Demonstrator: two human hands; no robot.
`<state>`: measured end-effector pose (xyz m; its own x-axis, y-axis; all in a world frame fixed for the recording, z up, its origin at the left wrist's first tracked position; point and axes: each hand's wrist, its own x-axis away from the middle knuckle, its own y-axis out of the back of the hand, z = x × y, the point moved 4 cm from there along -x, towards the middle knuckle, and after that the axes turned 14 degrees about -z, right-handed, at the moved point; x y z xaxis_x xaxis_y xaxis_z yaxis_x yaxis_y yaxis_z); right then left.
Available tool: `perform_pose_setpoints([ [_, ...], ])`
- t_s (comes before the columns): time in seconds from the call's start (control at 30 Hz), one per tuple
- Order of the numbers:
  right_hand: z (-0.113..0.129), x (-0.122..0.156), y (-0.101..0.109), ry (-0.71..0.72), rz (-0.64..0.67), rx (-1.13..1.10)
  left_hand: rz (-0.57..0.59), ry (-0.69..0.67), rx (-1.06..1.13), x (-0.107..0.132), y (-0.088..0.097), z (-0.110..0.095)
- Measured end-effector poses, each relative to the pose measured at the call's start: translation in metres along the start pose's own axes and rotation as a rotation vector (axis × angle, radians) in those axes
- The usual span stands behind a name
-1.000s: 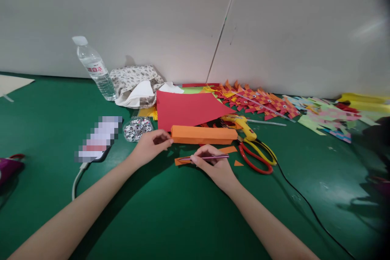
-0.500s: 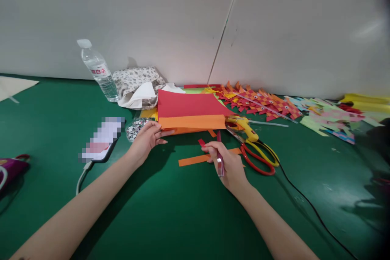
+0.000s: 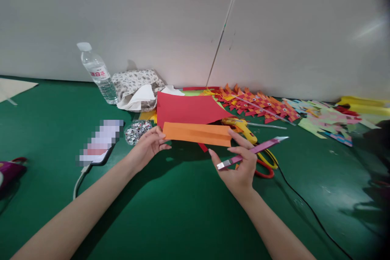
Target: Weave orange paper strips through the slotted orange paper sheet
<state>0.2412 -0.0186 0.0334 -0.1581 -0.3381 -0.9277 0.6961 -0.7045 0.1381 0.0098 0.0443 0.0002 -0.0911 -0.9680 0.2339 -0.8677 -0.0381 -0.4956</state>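
My left hand (image 3: 150, 146) pinches the left end of a folded orange paper strip (image 3: 196, 133), held just above the table. My right hand (image 3: 242, 164) has a purple craft knife (image 3: 263, 146) tucked among its fingers, the blade pointing right and away. Its index fingertip touches the strip's right end, while the thumb stands apart below. Behind the strip lies a red paper sheet (image 3: 189, 107). A small red paper piece (image 3: 202, 147) shows under the strip. Scissors (image 3: 265, 169) with red and yellow handles lie partly hidden behind my right hand.
A yellow glue gun (image 3: 245, 128) trails a black cord to the right. Woven paper pieces (image 3: 258, 103) and pale paper scraps (image 3: 326, 118) lie at the back right. On the left are a water bottle (image 3: 99, 73), a phone (image 3: 102, 142), and a bag of googly eyes (image 3: 137, 132).
The orange paper has come nearer and tilted, separating from the red sheet. My right hand has risen to its right end, and the knife has swung from upright to pointing right.
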Motion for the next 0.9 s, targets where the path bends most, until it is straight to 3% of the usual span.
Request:
perform_pose_setpoints([
  [0.17, 0.008, 0.004, -0.007, 0.152, 0.208, 0.086, 0.143, 0.039, -0.173, 0.013, -0.012, 0.012],
  [0.27, 0.008, 0.008, -0.008, 0.160, 0.217, 0.067, 0.211, 0.048, -0.271, 0.018, -0.019, 0.017],
  [0.47, 0.005, 0.020, -0.008, 0.134, 0.245, -0.015, 0.273, 0.147, -0.252, 0.018, -0.020, 0.022],
  [0.77, 0.023, 0.018, -0.012, 0.334, 0.463, -0.067, 0.371, 0.003, -0.473, 0.021, -0.016, 0.028],
  [0.9, 0.019, 0.021, -0.016, 0.333, 0.543, -0.051, 0.314, -0.148, -0.599, 0.016, -0.014, 0.025],
])
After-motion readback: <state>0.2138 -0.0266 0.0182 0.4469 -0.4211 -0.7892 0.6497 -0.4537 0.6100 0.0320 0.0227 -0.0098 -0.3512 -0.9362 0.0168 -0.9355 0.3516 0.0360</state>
